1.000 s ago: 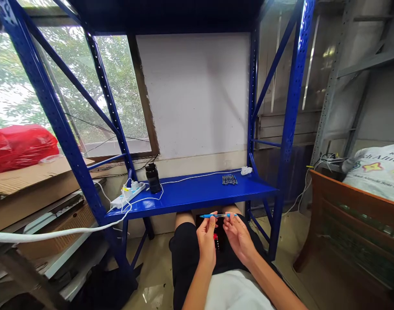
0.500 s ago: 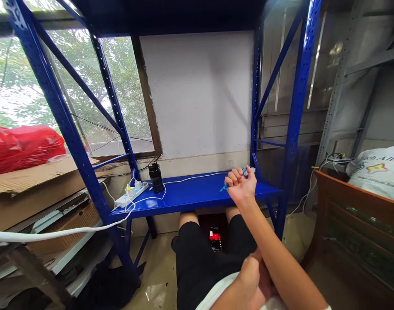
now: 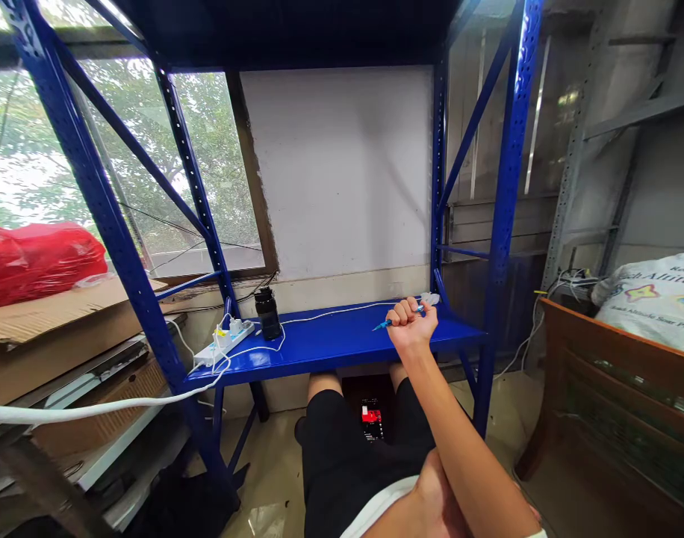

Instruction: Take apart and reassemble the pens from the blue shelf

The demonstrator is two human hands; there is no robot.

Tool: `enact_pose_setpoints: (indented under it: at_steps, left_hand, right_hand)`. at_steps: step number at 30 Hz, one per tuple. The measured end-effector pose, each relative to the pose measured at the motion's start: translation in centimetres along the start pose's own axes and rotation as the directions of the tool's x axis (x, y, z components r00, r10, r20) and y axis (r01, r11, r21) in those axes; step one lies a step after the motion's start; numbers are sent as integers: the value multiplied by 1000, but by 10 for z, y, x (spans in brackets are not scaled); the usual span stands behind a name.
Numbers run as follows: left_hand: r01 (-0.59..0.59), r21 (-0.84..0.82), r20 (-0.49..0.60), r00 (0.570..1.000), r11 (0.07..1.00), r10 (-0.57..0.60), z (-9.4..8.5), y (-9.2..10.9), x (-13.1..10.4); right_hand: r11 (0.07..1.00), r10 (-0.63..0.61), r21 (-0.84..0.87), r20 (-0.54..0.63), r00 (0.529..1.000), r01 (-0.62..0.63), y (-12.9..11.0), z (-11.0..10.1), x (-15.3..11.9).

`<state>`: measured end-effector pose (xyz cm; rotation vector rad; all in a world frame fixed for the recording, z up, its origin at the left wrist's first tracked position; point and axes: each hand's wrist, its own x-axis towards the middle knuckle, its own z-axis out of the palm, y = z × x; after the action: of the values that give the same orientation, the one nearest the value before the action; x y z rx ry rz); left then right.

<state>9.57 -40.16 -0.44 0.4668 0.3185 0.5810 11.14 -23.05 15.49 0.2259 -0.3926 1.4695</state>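
My right hand (image 3: 412,325) is closed around a slim blue pen (image 3: 382,324), palm turned up, above the right part of the blue shelf (image 3: 331,340). The pen's pointed end sticks out to the left, and a bit of its other end shows by the thumb. My left hand (image 3: 438,486) lies under and against my right forearm near the elbow, gripping it from below; most of its fingers are hidden behind the arm. A small clear plastic piece (image 3: 430,298) shows just behind the right hand.
A black bottle (image 3: 267,314) and a white power strip (image 3: 224,342) with plugs stand at the shelf's left. A white cable (image 3: 123,407) crosses the lower left. Between my legs a lit phone screen (image 3: 372,418) shows. A wooden chair (image 3: 611,403) stands right, blue posts (image 3: 502,224) beside the shelf.
My right hand has turned slightly, leaving the pen nearer level, with its point farther left. My left hand has slid farther behind the right forearm. The view has shifted slightly.
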Motion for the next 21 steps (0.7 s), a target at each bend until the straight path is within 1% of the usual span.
enact_pose_setpoints:
  at_steps: [2, 4, 6, 9, 12, 14, 16, 18, 21]
  left_hand:
    - [57, 20, 20, 998, 998, -57, -1, 1, 0]
    - [50, -14, 6, 999, 999, -50, -6, 0, 4]
    - [34, -56, 4, 999, 998, -34, -15, -1, 10]
    - [-2, -90, -5, 1000, 996, 1, -31, -4, 19]
    - [-3, -69, -33, 999, 998, 1, -41, -2, 21]
    - [-10, -55, -70, 997, 998, 6, -42, 1, 20]
    - [-23, -62, -112, 994, 998, 16, -39, 5, 19]
    - [-55, -86, -167, 985, 995, 40, -36, 7, 20]
    - [-156, -80, -237, 962, 985, 133, -30, 10, 19]
  right_hand:
    - [995, -36, -91, -19, 999, 34, 2, -12, 5]
    - [965, -67, -257, -62, 996, 49, 5, -27, 12]
    - [908, -83, -417, -119, 989, 26, 11, -46, 19]
    - [845, -77, -534, -164, 983, -23, 23, -79, 25]
    - [731, -79, -679, -184, 980, -69, 39, -112, 27]
    - [614, -90, -785, -172, 981, -82, 52, -129, 31]
    - [456, -89, -886, -137, 987, -82, 68, -143, 39]
    - [262, -53, -963, -88, 995, -71, 83, -152, 49]
    - [-39, 36, -999, -32, 999, -30, 100, -163, 63]
